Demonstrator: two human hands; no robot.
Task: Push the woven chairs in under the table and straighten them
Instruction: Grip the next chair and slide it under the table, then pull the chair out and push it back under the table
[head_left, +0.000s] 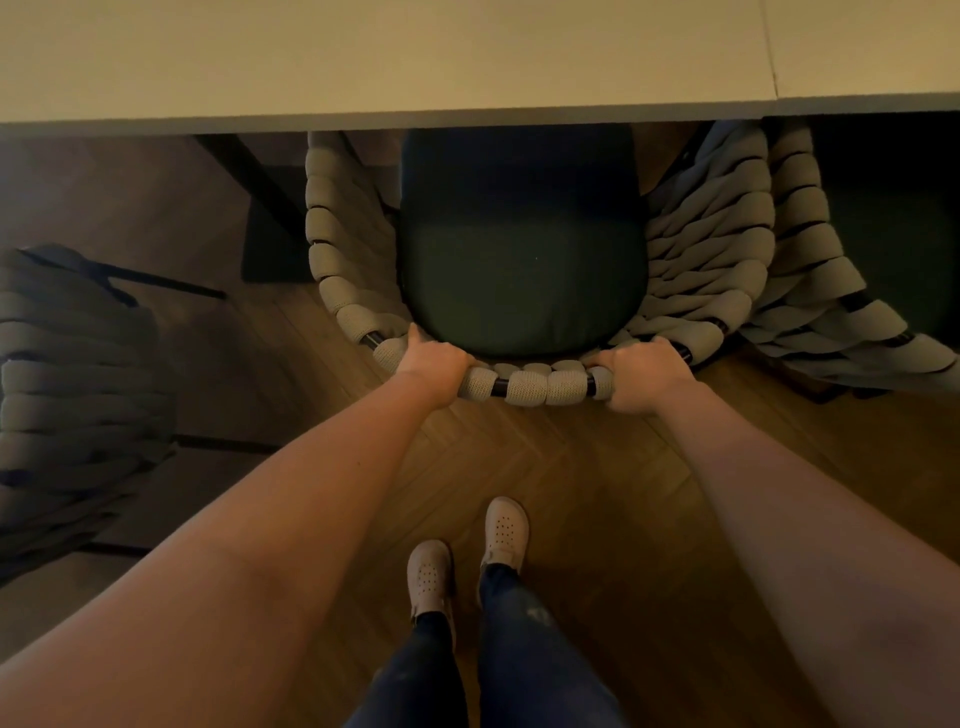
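Observation:
A woven chair (530, 387) with a curved backrest of thick beige rope on a black frame stands straight ahead of me. Its dark green seat cushion (522, 260) reaches partly under the pale table (363, 67), whose front edge crosses the top of the view. My left hand (434, 364) grips the top rail of the backrest on its left. My right hand (641, 371) grips the same rail on its right. Both arms are stretched forward.
A second woven chair (810, 291) stands close on the right, its rope back touching the one I hold. A third (72, 405) sits at the left edge, away from the table. A dark table leg (270, 208) stands left of the seat. Wooden herringbone floor (571, 467) lies around my feet.

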